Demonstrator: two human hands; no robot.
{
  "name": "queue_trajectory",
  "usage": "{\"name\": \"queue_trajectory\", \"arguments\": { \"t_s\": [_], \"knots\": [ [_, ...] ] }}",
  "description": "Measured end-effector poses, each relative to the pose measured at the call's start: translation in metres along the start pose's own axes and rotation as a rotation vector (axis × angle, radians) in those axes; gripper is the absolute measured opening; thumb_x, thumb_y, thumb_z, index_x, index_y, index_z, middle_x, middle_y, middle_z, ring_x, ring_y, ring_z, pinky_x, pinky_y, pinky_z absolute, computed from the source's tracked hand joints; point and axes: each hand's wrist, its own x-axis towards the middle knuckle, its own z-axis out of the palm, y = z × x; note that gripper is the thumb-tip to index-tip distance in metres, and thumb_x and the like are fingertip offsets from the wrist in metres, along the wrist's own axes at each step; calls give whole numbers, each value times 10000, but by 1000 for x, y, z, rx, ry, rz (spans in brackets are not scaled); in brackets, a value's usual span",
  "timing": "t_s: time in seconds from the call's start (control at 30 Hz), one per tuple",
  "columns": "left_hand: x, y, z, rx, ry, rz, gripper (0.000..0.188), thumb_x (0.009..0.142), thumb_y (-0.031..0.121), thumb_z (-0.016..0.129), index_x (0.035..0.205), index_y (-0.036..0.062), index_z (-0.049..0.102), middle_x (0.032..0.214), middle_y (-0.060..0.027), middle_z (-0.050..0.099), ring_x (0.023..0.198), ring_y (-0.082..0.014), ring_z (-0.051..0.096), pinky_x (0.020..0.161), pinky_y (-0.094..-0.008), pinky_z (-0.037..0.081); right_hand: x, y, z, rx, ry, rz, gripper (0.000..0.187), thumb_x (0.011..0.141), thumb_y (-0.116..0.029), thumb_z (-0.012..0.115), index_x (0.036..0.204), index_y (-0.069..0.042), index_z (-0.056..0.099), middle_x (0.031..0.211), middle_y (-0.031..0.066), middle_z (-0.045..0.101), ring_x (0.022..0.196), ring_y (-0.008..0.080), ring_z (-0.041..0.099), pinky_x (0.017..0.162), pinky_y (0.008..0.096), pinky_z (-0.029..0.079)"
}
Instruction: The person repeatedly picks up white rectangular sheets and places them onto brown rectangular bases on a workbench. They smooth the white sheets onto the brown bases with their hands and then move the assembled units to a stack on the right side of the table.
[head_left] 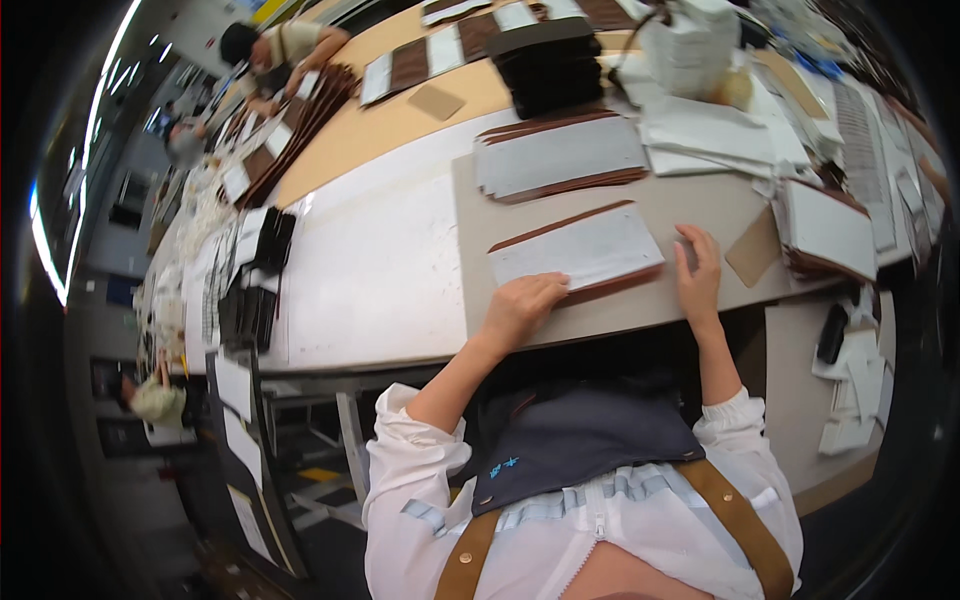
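On the grey board in front of me lies a small stack of brown panels (580, 250) with pale white faces, its brown edges showing along the far and near sides. At the stack's near left corner, my left hand (524, 308) has its fingers together and pressed over the edge, gripping it; the fingertips' undersides are hidden. My right hand (699, 268) is just off the stack's right end, fingers raised and apart, holding nothing. Beyond, a second stack of similar white-faced brown panels (560, 158) lies on the board.
Dark stacked pieces (545, 65) stand farther back, beside white sheets (710, 130). More panels (828, 232) and a tan card (753, 248) lie right. Black bundles (255, 275) sit at the table's left end. A co-worker (285, 55) handles brown strips at far left.
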Motion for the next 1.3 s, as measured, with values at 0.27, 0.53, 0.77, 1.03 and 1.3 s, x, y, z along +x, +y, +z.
{"name": "queue_trajectory", "arguments": {
  "t_s": [0.27,0.53,0.77,1.03,1.3],
  "knots": [
    [-71,17,-48,107,333,-282,314,826,87,785,1136,107,735,823,-81,694,792,-270,680,717,-375,539,-7,27,-6,-10,-60,15,259,998,-59,578,1235,9,656,1271,147,639,1202,293,594,1058,390,441],
    [-292,17,-258,1440,712,-1144,700,793,28,702,1438,90,437,1383,-170,464,1323,-370,426,1109,-535,336,-2,26,-5,-99,-141,-68,271,1001,-81,582,1250,0,654,1292,146,630,1237,296,566,1086,407,412],
    [-417,40,-355,1659,374,-1445,273,813,175,792,1076,197,722,1325,-36,575,1371,-323,429,1168,-593,249,-4,24,-2,-149,-154,-105,274,996,-88,586,1248,-8,655,1295,144,626,1236,309,560,1083,413,411],
    [-224,79,-375,1562,501,-917,142,933,219,715,1035,132,665,1122,16,689,1245,-208,583,1193,-526,237,-1,6,-5,68,-63,-4,259,991,-64,570,1226,-12,665,1282,122,630,1225,258,570,1062,375,431],
    [-58,76,-285,621,635,-327,195,863,54,769,950,109,603,966,-12,697,1080,-263,667,1192,-528,239,17,-106,17,385,-298,-122,331,952,-40,643,1283,-30,657,1321,112,617,1230,238,576,1060,367,430]
  ]
}}
